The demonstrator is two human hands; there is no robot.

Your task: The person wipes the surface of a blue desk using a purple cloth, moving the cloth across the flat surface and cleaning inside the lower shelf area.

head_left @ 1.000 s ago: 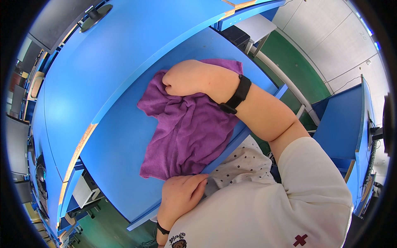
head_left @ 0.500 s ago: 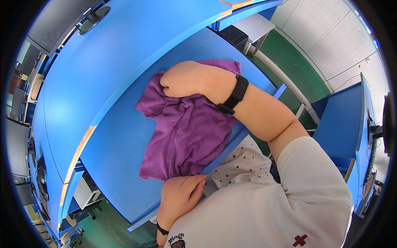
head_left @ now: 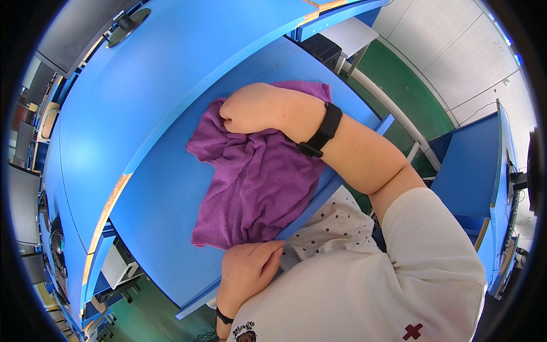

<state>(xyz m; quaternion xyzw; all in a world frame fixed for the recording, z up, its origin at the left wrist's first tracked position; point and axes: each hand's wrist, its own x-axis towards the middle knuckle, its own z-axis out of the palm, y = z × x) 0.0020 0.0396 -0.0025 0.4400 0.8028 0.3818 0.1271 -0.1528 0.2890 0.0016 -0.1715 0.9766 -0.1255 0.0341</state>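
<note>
A crumpled purple towel [head_left: 256, 182] lies spread over the blue lower desk surface, its folds running between my two hands. My right hand [head_left: 248, 108] is curled into a fist on the towel's far part, and the cloth bunches up beneath it; the fingertips are tucked out of sight. At the near edge of the cloth, close to my body, my left hand [head_left: 248, 271] is closed on the towel's border with the thumb pressed in. Its fingertips are hidden too. A black watch strap [head_left: 326, 130] circles my right wrist.
A raised blue desktop [head_left: 142, 85] curves along the far left, with a monitor stand [head_left: 130, 27] on it. The lower blue surface [head_left: 154, 228] ends close to my body. A white stool [head_left: 348, 37] and a black box [head_left: 320, 50] stand beyond. Another blue desk [head_left: 467, 165] is at right.
</note>
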